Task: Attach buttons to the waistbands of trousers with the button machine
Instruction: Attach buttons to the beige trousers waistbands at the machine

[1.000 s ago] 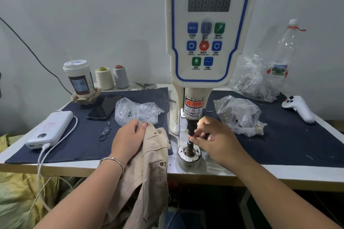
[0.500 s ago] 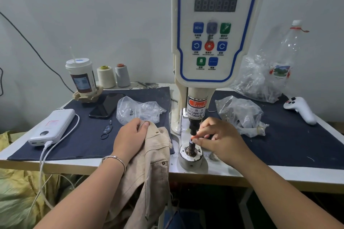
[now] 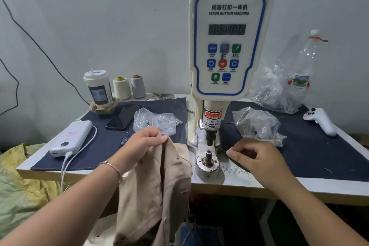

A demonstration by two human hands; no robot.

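Right hand [image 3: 257,158] pulled off die post [image 3: 208,157] (fingers curled), left hand [image 3: 144,142] gripping trousers [image 3: 165,181]

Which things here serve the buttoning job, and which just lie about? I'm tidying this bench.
For the job: button machine, its lower die post, beige trousers gripped by the left hand, bags of small parts.

Lying about: drink cup, thread cones, phone, power bank, white controller, plastic bottle.

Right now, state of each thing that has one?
Left hand: grips trousers, beside the lower die.
Right hand: fingers curled, off the die; whether it holds something is unclear.
Lower die: uncovered, no fabric on it.
Machine display: dark.
Power bank: cable plugged in.
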